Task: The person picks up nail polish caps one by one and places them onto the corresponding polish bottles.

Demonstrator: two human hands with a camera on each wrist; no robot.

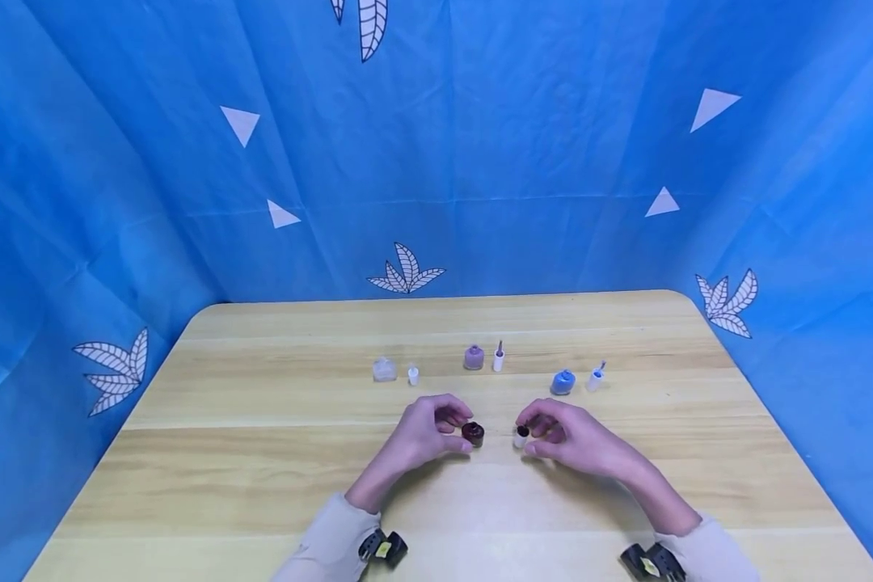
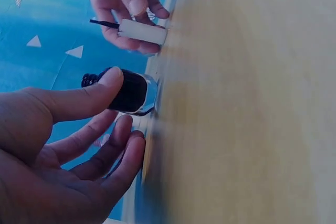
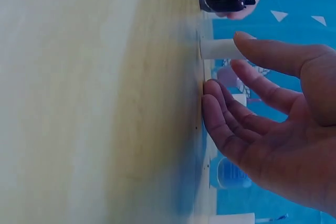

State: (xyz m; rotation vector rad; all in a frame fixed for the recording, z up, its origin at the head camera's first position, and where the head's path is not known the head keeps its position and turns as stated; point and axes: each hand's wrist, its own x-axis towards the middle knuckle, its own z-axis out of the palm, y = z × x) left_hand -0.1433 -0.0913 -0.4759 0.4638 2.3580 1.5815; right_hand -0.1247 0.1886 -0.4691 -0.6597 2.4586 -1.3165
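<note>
On the wooden table (image 1: 262,477) stands an open nail polish bottle (image 1: 473,435) with dark polish, upright. My left hand (image 1: 423,432) holds it between thumb and fingers; in the left wrist view the thumb lies along the dark bottle (image 2: 131,94). To its right a white nail polish cap (image 1: 520,441) stands with its dark brush (image 2: 104,23) pointing up. My right hand (image 1: 578,436) pinches this cap, its thumb touching the upper part of the white cap (image 3: 218,49) in the right wrist view. The bases of both seem to touch the table.
Farther back stand more open bottles, each beside a white brush cap: a clear bottle (image 1: 384,370) with its cap (image 1: 413,376), a purple bottle (image 1: 474,357) with its cap (image 1: 498,360), and a blue bottle (image 1: 563,382) with its cap (image 1: 595,379). Blue cloth (image 1: 524,162) hangs behind.
</note>
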